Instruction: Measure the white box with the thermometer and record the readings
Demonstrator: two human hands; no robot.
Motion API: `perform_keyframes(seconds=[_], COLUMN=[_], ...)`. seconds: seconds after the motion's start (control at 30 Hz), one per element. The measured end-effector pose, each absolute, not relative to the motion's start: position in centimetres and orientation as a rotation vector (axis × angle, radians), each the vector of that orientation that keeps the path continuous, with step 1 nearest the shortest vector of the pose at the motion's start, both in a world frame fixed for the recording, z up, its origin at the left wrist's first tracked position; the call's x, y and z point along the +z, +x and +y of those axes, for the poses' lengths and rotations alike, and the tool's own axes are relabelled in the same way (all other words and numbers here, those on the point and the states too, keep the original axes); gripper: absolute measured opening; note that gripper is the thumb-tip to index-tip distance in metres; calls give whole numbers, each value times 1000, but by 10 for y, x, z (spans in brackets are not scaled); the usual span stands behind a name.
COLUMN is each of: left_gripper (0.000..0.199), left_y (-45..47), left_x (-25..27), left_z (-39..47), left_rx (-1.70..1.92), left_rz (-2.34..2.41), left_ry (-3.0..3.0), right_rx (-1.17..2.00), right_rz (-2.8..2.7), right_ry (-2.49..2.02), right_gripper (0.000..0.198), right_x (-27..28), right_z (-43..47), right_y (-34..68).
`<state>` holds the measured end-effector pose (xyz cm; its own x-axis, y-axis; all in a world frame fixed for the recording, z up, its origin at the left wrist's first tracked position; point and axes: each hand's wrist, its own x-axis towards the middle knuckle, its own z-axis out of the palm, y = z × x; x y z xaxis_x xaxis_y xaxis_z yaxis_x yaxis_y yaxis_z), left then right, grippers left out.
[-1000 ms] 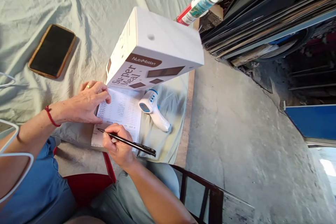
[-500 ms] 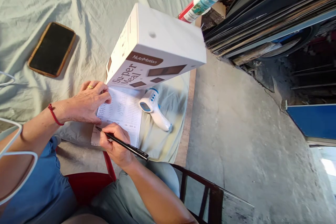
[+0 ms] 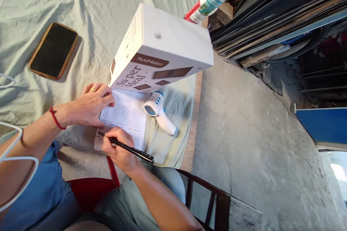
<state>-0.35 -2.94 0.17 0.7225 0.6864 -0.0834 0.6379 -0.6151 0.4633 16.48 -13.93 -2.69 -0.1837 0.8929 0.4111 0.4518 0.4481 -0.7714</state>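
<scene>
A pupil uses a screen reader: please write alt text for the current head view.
A person's right hand holds a black pen over a printed sheet while the left hand rests at its left edge. A white NutriMotion box stands beyond, a white-and-blue thermometer lies right of the sheet, and a phone further left on pale cloth.

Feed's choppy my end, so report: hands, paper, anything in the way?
Left hand on paper. Right hand gripping black pen, tip by left thumb. White box crowds paper's far edge, clear of pen.

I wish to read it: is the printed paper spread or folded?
Spread, where visible: the printed paper lies flat, text facing up, partly under the left hand. Covered parts: cannot tell.
</scene>
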Motion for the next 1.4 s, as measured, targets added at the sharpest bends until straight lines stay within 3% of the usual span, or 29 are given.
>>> perform_keyframes(seconds=[1.4], left_gripper=[49], left_y=[-2], left_x=[4], left_z=[-29], left_rx=[98], left_rz=[1020], left_ry=[2457], right_rx=[592], right_rz=[-1820], right_ry=[-1193], right_gripper=[12], right_x=[-31], right_z=[-142], right_y=[170])
